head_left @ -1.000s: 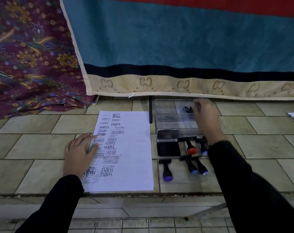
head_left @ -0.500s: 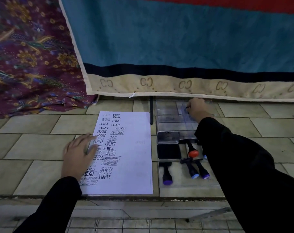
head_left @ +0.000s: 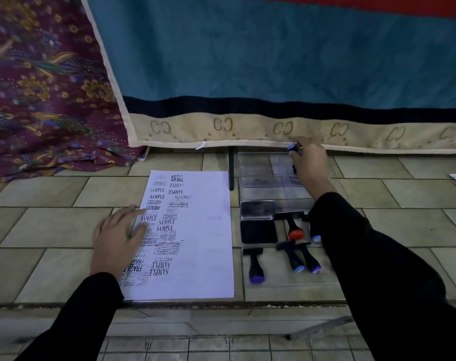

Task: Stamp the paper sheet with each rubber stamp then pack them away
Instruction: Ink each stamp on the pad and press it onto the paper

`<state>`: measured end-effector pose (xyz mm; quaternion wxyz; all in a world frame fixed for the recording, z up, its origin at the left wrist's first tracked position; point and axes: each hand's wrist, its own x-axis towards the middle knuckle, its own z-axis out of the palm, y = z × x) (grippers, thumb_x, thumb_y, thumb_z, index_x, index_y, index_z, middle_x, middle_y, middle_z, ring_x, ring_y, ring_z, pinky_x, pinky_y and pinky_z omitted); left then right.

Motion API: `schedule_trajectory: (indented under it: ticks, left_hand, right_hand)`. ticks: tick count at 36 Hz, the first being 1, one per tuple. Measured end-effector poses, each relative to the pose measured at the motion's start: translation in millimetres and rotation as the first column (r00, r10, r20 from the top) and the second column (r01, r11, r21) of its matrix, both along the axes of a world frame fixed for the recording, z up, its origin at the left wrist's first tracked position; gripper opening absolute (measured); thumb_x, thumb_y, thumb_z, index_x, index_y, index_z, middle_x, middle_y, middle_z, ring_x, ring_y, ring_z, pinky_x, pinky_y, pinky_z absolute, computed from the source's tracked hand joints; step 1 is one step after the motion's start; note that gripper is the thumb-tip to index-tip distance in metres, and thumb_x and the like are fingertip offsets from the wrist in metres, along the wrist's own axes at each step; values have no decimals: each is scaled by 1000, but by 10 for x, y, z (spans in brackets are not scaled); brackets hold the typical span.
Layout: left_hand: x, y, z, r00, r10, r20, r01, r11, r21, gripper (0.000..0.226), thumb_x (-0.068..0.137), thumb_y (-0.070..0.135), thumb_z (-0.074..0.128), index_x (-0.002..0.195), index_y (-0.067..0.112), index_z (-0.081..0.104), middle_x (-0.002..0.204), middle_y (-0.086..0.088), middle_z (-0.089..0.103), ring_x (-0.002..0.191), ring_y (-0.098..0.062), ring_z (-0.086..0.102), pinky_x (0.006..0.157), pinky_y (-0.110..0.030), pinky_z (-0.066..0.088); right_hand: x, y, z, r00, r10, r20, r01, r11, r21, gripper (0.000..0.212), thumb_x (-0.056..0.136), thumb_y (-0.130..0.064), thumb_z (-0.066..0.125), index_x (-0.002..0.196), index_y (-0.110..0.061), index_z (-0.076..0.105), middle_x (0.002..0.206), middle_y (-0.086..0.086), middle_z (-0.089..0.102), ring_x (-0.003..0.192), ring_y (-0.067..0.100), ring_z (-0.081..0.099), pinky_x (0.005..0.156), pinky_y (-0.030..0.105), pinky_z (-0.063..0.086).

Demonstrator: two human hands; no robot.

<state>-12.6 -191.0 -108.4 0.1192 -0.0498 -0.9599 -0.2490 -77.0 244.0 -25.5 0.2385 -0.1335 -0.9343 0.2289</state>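
Fingers of the left hand are pressed flat on the left edge of the stamped paper sheet. Just right, an open ink pad and loose rubber stamps are laid out. Behind them, a blue-capped stamp is gripped by the right hand above the clear plastic box.

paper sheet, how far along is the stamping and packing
Done: the paper carries many prints down its left half. In hand: the right hand holds a stamp over the box; the left hand presses the paper. Left: several stamps and the open ink pad lie unpacked.
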Motion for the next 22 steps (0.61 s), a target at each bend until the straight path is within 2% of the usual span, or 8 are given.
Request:
schedule_trajectory:
  ticks: [1, 4, 5, 7, 9, 11, 16, 22]
  left_hand:
    - [-3, -1, -3, 1000, 0, 0, 0, 1000, -1, 43, 83, 47, 45, 119, 33, 63, 136, 8, 56, 129, -19, 46, 112, -40, 21]
    - [-9, -6, -12, 1000, 1, -1, -1, 1000, -9, 43, 82, 47, 45, 119, 33, 63, 136, 8, 56, 128, -20, 47, 111, -40, 21]
    - [-7, -9, -13, 1000, 4, 1, -4, 1000, -12, 44, 82, 48, 45, 119, 33, 63, 136, 8, 56, 128, -19, 46, 111, -40, 21]
    - [-5, -11, -12, 1000, 7, 2, -7, 1000, -15, 45, 82, 49, 44, 120, 33, 63, 136, 8, 56, 128, -19, 46, 111, -39, 21]
    - [2, -5, -4, 1000, 8, 3, -8, 1000, -12, 46, 82, 49, 43, 120, 33, 63, 136, 8, 56, 128, -20, 46, 111, -40, 21]
    - [10, 5, 5, 1000, 8, 0, -8, 1000, -6, 48, 82, 50, 42, 120, 32, 63, 136, 7, 56, 128, -21, 46, 111, -40, 21]
    - [24, 8, 16, 1000, 3, 4, -3, 1000, -3, 50, 82, 52, 40, 121, 31, 63, 137, 6, 56, 128, -21, 46, 111, -39, 20]
    - [30, 10, 9, 1000, 6, 4, -6, 1000, 8, 42, 84, 43, 47, 121, 31, 63, 138, 7, 55, 129, -19, 44, 112, -38, 19]
  right_hand:
    - [54, -25, 26, 998, -4, -57, 2, 999, -36, 34, 90, -9, 59, 124, -9, 58, 122, 16, 56, 97, 29, 61, 86, 35, 52]
    - [303, -168, 136, 968, -8, -250, -37, 984, -172, 31, 91, -6, 60, 122, -5, 60, 119, 14, 52, 85, 16, 59, 74, 2, 43]
    - [411, -237, 171, 954, -9, -300, -58, 976, -212, 30, 90, -6, 61, 120, -5, 61, 117, 11, 52, 81, 10, 58, 71, -2, 41]
    - [641, -387, 212, 928, 6, -373, -108, 962, -251, 27, 88, -7, 64, 115, -6, 62, 112, 6, 53, 77, -3, 57, 71, -2, 43]
    - [878, -537, 199, 920, 32, -391, -152, 948, -280, 27, 86, -10, 67, 112, -11, 63, 107, 0, 58, 79, -6, 59, 72, 2, 47]
    - [1107, -683, 135, 924, 64, -377, -191, 931, -310, 27, 84, -13, 70, 111, -16, 62, 102, -3, 62, 83, -6, 61, 74, 4, 48]
    - [1483, -899, -139, 934, 143, -327, -256, 907, -333, 30, 82, -8, 71, 111, -13, 64, 100, -6, 63, 82, -3, 64, 74, 8, 51]
    - [1581, -1005, -313, 942, 203, -268, -285, 906, -313, 26, 81, -7, 72, 106, -8, 68, 102, 2, 64, 85, 5, 65, 78, 15, 54]
